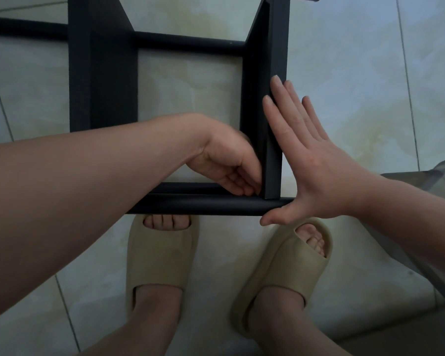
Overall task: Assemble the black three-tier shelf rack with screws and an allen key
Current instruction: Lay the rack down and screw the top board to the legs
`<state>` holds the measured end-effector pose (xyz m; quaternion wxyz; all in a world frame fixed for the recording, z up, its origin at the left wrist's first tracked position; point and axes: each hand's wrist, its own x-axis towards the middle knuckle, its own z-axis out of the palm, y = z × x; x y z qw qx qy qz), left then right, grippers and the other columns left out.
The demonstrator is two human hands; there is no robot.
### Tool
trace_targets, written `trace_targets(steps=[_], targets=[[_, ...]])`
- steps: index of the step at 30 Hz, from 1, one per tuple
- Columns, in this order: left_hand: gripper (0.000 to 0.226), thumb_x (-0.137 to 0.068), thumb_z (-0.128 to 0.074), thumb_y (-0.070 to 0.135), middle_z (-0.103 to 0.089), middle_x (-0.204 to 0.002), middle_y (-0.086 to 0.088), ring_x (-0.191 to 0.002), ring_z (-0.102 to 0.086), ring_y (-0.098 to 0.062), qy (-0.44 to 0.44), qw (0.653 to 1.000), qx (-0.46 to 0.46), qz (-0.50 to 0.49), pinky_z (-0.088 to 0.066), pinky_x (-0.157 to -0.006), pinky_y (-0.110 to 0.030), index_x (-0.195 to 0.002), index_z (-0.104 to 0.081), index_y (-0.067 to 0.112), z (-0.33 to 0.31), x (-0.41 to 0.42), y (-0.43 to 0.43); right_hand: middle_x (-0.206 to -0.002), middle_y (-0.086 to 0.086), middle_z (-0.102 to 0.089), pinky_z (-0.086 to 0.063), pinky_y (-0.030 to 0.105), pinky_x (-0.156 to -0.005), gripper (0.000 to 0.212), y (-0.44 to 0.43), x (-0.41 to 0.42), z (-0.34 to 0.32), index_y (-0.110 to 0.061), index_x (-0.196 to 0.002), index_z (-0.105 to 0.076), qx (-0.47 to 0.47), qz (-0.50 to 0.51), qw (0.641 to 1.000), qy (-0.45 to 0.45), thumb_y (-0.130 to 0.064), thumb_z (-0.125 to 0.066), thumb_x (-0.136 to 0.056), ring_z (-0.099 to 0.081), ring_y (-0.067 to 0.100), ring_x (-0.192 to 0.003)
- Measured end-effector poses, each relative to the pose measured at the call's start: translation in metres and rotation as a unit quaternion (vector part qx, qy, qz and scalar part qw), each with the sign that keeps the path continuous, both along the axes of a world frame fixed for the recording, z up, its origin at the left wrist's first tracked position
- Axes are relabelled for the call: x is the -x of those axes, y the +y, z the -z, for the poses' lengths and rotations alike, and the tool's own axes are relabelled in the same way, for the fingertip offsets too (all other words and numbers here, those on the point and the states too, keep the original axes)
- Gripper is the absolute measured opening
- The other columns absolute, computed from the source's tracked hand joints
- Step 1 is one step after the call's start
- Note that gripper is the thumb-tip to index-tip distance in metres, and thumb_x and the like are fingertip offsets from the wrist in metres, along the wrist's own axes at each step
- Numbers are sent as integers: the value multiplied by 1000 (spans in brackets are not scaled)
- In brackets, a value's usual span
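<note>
Pale floor tiles (344, 73) carry the black rack (103, 73); my flat right hand (316, 170) braces its side panel (275, 98), my left hand (226, 165) curls into the corner, contents untellable, and a slipping brace could misalign the joint.

We can read no text, label, brand, number or sign anywhere: the black metal shelf rack frame (103, 73), the beige foam slippers (159, 258) and the pale glossy floor tiles (344, 73) show us only plain surfaces.

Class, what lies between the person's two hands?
In the head view, the rack's black flat panel stands between the left hand and the flat right hand.
</note>
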<state>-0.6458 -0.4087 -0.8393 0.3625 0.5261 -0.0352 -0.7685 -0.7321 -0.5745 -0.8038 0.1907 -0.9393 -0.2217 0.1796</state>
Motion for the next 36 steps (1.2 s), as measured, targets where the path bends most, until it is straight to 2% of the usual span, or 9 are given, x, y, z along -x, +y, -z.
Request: trace_targets(steps=[13,16,21,32,36], targets=[[14,-93,-57,2,-69,-81,-4,-76,-62,-13,8,1000,-16,24,-49,-79,-25,-93,-70,7,1,-2,-1,-167,25,11,1,58,-125,145,0,0,0,5,-159,1,8,-3,1000,-1,-90,-59,-67,14,39,-155],[13,-92,-58,3,-69,-84,-4,-79,-61,-14,-2,999,-18,34,-48,-81,-26,-95,-70,8,0,-3,-1,-167,24,11,1,58,-125,144,0,0,0,4,-159,1,13,-3,1000,-5,-91,-58,-67,14,39,-155],[13,-92,-58,5,-69,-78,-3,-75,-59,-14,-19,998,-27,52,-47,-77,-24,-88,-70,10,-2,-3,-3,-167,24,12,0,59,-125,145,0,0,-1,4,-159,1,13,-3,1000,-2,-91,-58,-67,15,38,-155],[14,-90,-60,-2,-68,-71,-3,-70,-61,-13,-12,999,-28,35,-50,-74,-23,-86,-70,7,0,-3,-6,-167,25,11,1,60,-125,145,0,0,0,4,-159,1,11,-1,1000,1,-91,-58,-67,15,38,-155],[15,-90,-58,-5,-67,-79,-7,-74,-63,-14,6,1000,-28,11,-52,-75,-23,-91,-69,5,1,-2,-5,-167,24,12,1,60,-125,146,0,0,1,4,-159,1,11,-1,1000,-2,-91,-59,-66,15,38,-155]])
